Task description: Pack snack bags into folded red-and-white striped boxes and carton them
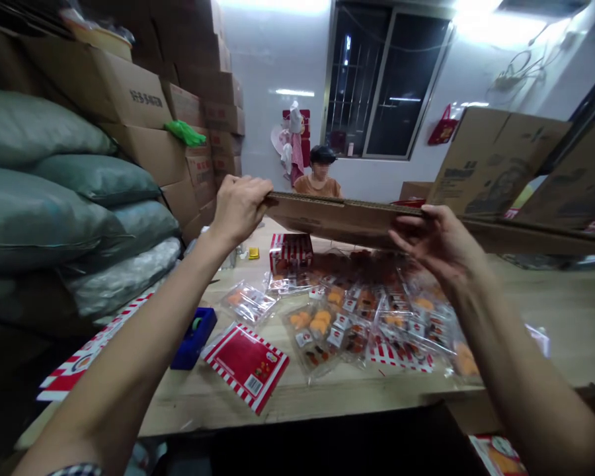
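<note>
Corrugated brown box (337, 218) hangs flat above the wooden table (565, 317), its near edge pinched by the left hand (238, 208) at one corner and the right hand (439, 241) further along; glossy packets (357, 324) crowd beneath, bare planks rightward.

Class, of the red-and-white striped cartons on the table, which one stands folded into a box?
The small carton just below the held cardboard sheet; the flat carton near the blue tape dispenser lies unfolded.

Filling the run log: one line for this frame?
left hand: grips cardboard box edge | right hand: grips same box | box held above table | snack packets beneath
</note>
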`<action>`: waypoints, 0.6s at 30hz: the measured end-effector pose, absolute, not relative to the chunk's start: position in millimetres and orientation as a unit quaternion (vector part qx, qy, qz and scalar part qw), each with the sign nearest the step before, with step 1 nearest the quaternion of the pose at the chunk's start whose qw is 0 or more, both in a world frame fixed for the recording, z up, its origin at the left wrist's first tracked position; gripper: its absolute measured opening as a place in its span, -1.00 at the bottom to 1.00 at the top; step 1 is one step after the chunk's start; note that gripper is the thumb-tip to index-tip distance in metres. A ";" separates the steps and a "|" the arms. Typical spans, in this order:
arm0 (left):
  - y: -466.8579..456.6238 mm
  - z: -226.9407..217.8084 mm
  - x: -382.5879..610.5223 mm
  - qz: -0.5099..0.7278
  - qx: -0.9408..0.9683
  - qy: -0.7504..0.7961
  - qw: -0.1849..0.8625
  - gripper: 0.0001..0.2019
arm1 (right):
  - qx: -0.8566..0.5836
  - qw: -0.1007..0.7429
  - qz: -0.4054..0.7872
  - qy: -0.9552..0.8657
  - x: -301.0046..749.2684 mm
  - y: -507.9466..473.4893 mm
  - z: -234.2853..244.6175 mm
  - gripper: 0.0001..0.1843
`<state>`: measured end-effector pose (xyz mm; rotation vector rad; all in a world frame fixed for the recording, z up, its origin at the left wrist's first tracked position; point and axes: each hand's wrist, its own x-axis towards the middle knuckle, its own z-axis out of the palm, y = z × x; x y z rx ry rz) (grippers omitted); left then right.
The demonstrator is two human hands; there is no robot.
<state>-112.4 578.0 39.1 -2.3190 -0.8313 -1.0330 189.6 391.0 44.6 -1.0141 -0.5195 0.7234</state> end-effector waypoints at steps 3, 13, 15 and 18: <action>587.1 63.1 -98.0 -0.370 -0.847 -0.311 0.223 -0.89 | -0.477 0.768 0.335 -0.265 209.3 406.0 70.8 -0.77; 642.8 173.4 -59.4 -0.300 -0.880 -0.328 0.166 -0.27 | -0.498 0.748 0.272 -0.343 245.6 482.2 159.2 -0.66; 654.7 196.2 -49.1 -0.292 -0.879 -0.341 0.160 -0.27 | -0.511 0.736 0.229 -0.382 251.1 499.4 175.2 -0.62; 674.3 220.5 -33.8 -0.279 -0.871 -0.372 0.157 -0.31 | -0.530 0.709 0.178 -0.430 261.6 527.5 192.0 -0.65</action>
